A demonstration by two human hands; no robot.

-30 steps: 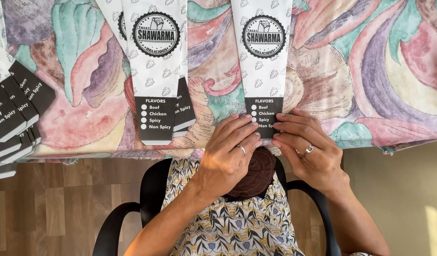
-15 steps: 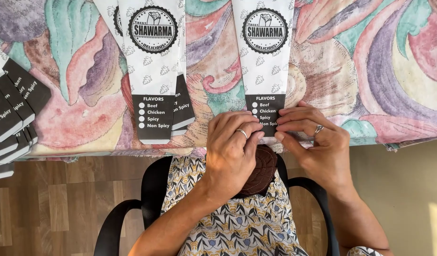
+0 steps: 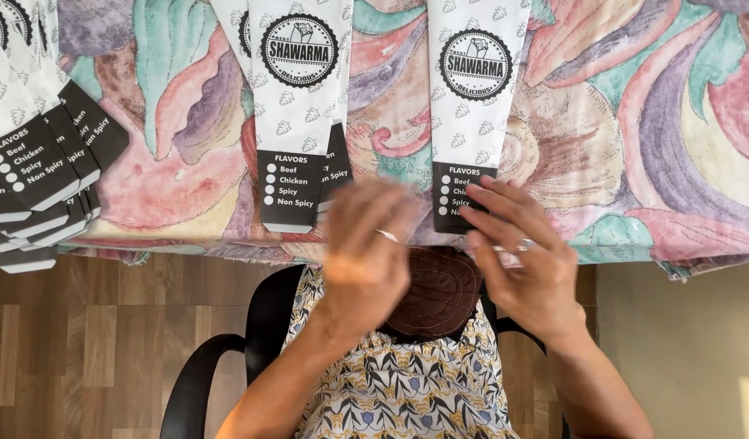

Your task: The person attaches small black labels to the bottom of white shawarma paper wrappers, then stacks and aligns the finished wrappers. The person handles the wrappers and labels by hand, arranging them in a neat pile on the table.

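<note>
Nearest the camera: lap in a patterned yellow, white and blue garment (image 3: 407, 390), w/ a brown quilted round cloth pad (image 3: 435, 293) lying on it, on a black armchair (image 3: 220, 358) over wood-plank floor (image 3: 90, 349).

Just above the lap, both hands work at the near edge of the desk (image 3: 659, 162), which is covered w/ a floral cloth in pinks, teal and purple.

Left hand (image 3: 366, 252): motion-blurred, fingers loosely spread, open, holding nothing I can make out; it hangs between the two near sleeves, not clearly touching either.

Right hand (image 3: 516, 260): open, fingers extended, tips resting on the black lower end of the long white paper food sleeve with round black badge and black bottom panel (image 3: 476, 97). Something small and pale shows under the fingers near the ring, too blurred to tell what. No closed grip visible.

Step in hand, as I judge it: handling the bottom end of that right-hand sleeve, prob. pressing or folding it flat. Next move would need the left hand back on the sleeve to steady it while the right works the edge.

Further out: a second similar white sleeve (image 3: 297, 106) lying left of the first, another tucked beneath it. Far left: fanned stack of same sleeves (image 3: 33, 171) overhanging the desk edge.
</note>
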